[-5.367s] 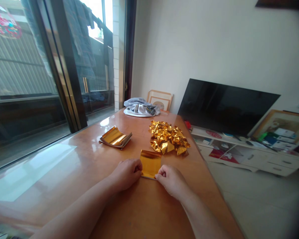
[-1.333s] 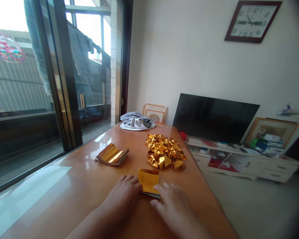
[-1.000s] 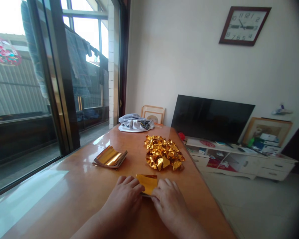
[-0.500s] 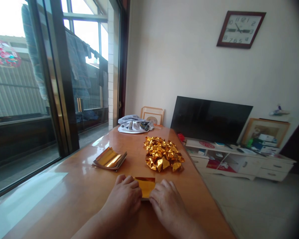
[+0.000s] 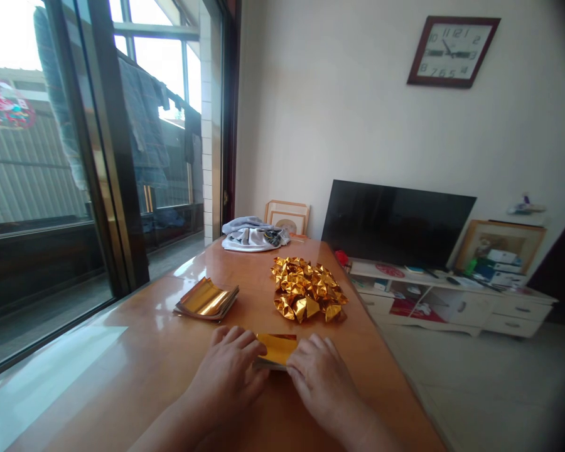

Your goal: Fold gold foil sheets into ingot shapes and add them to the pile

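Observation:
A folded sheet of gold foil paper (image 5: 276, 348) lies flat on the wooden table (image 5: 136, 351) right in front of me. My left hand (image 5: 228, 373) presses on its left part, fingers spread. My right hand (image 5: 317, 376) presses on its right part, so only a small gold strip shows between them. Farther back on the right sits a heap of folded gold paper pieces (image 5: 307, 295). A stack of flat gold sheets (image 5: 206, 300) rests to the left of the heap.
A bundle of grey and white cloth (image 5: 253, 234) lies at the table's far end, with a picture frame (image 5: 287, 216) behind it. A glass sliding door (image 5: 51, 163) runs along the left. A dark TV (image 5: 395, 223) on a white cabinet stands to the right, beyond the table's edge.
The gold sheet went from curled and larger to a small flat strip. Both hands moved from pinching its near corners to lying flat over it. The view tilted up.

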### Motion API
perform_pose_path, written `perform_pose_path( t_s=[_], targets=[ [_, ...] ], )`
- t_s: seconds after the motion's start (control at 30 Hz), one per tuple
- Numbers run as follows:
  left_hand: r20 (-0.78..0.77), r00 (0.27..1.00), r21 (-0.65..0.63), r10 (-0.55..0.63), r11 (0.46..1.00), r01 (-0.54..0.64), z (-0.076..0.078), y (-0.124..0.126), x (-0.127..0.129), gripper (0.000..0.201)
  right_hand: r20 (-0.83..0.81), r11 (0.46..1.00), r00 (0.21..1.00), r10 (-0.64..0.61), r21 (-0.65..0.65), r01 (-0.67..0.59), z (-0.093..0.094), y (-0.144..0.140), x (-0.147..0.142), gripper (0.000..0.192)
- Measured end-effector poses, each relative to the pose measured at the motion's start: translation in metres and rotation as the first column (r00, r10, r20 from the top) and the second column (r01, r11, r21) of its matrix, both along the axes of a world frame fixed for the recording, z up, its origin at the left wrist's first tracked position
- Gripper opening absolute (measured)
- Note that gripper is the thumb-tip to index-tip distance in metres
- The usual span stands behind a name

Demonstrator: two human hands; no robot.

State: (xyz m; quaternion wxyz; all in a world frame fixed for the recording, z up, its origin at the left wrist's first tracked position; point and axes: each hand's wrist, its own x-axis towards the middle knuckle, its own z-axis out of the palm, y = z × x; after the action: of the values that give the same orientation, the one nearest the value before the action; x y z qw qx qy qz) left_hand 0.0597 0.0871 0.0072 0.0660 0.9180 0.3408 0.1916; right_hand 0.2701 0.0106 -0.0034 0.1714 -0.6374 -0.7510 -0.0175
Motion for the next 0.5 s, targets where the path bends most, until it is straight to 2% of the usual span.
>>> perform_pose_path(
  t_s=[0.1,0.17,0.33,0.5],
  targets=[
    [-0.043,0.995,-0.028,-0.085,0.996,0.084,-0.002,-0.004,0.007,0.006,0.002,1.0,1.0,0.031,0.002,-0.031,-0.001,-0.001,-0.003,0.024],
    [-0.062,0.992,-0.018,-0.11,0.994,0.11,-0.003,-0.004,0.009,0.014,-0.014,0.999,0.999,0.046,0.002,-0.046,-0.001,-0.002,-0.005,0.022],
    [-0.07,0.989,-0.023,-0.134,0.991,0.132,-0.003,-0.004,0.009,0.015,-0.077,0.999,0.996,0.039,0.029,-0.037,-0.003,-0.003,-0.011,0.007],
    [-0.05,0.988,-0.004,-0.149,0.989,0.149,-0.005,-0.005,0.01,0.011,-0.051,0.993,0.992,0.112,0.032,-0.11,-0.01,0.0,-0.014,0.014]
  ],
)
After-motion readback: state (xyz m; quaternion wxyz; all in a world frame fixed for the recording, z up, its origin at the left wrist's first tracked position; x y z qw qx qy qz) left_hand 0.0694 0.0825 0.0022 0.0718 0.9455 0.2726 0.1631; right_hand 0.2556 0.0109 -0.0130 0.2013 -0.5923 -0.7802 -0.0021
